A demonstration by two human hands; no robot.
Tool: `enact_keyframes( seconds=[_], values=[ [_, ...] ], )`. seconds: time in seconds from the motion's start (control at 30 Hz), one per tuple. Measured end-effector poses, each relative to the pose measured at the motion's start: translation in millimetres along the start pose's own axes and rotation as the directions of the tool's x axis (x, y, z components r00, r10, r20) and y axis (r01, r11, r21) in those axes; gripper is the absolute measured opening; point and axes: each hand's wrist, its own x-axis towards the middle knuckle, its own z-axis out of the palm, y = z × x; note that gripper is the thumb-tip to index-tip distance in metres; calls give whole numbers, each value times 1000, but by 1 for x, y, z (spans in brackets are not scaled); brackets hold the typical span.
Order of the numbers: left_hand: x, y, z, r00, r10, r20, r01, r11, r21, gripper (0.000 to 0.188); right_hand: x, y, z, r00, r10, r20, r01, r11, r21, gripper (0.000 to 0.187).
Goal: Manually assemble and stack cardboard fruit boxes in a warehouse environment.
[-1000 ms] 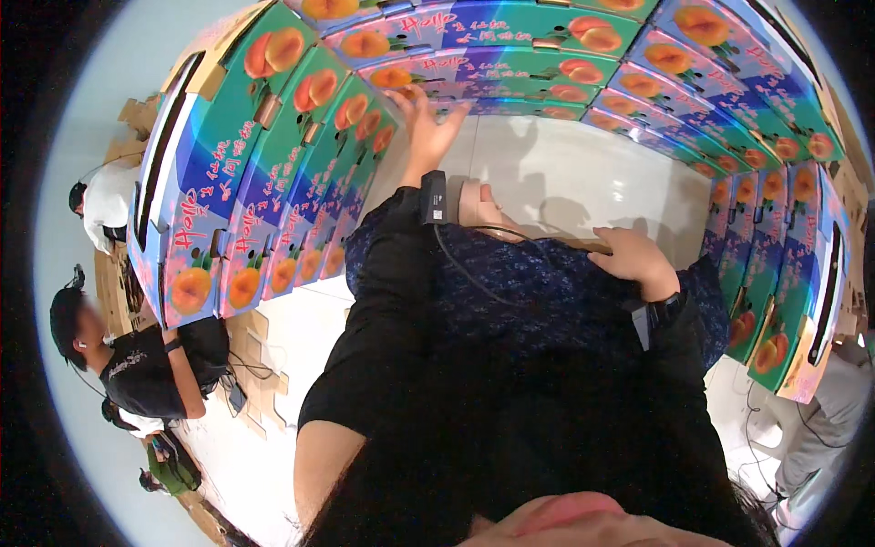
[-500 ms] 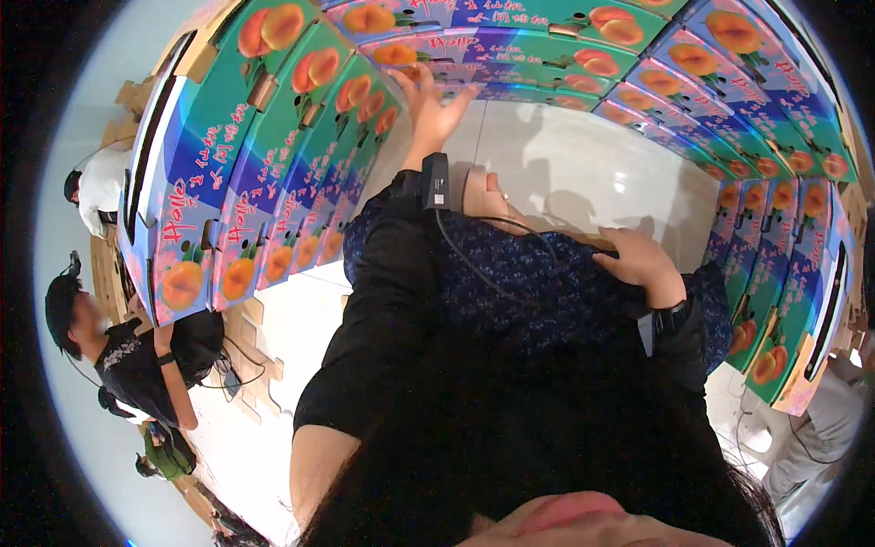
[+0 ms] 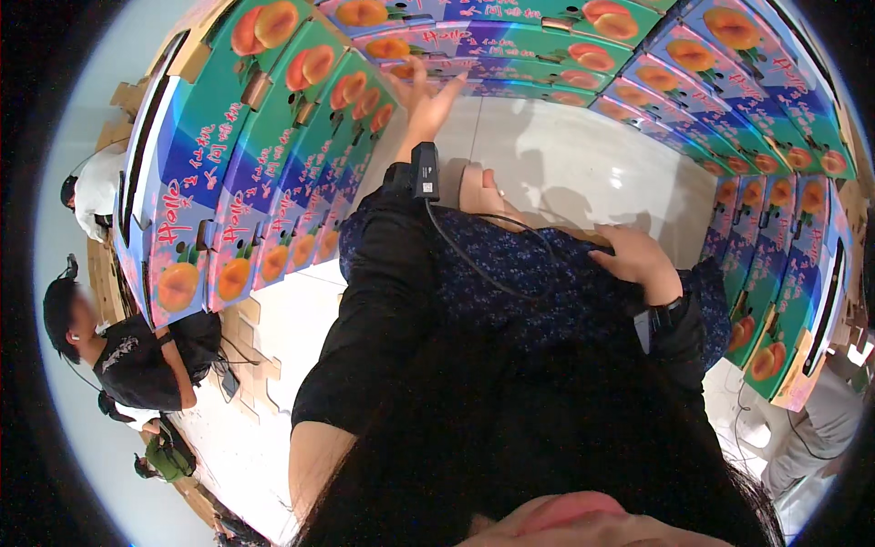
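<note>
My left hand (image 3: pixel 427 102) reaches forward with its fingers spread, holding nothing. It is close to the corner where the far stack of fruit cartons (image 3: pixel 510 53) meets the left stack of fruit cartons (image 3: pixel 260 155); I cannot tell whether the fingertips touch them. The cartons are green, blue and pink, with printed peaches. A small black device (image 3: pixel 426 170) with a cable sits on my left wrist. On the dark patterned cloth of my clothing (image 3: pixel 492 264) lies my right hand (image 3: pixel 640 259), fingers loosely stretched and nothing in them.
More cartons (image 3: pixel 729 91) stand at the far right and another stack (image 3: pixel 775 264) at the near right, forming walls around the pale floor (image 3: pixel 592 146). At the left, a person in black (image 3: pixel 137 360) sits near cardboard pieces. A grey sleeve (image 3: pixel 811 428) shows at lower right.
My left hand has shifted slightly left and farther forward, toward the corner of the cartons. My right hand stays almost in place.
</note>
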Motion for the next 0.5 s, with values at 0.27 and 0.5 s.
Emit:
enact_keyframes(
  seconds=[0.27, 0.5],
  values=[
    [1, 1, -2, 999, 3, 40, 0, 997, -82, 110, 3, 0, 2, 999, 28, 41, -27, 999, -21, 45],
    [-2, -6, 5, 996, 72, -43, -73, 997, -5, 114, 9, 12, 12, 999, 6, -34, -6, 1000, 14, 46]
  ],
)
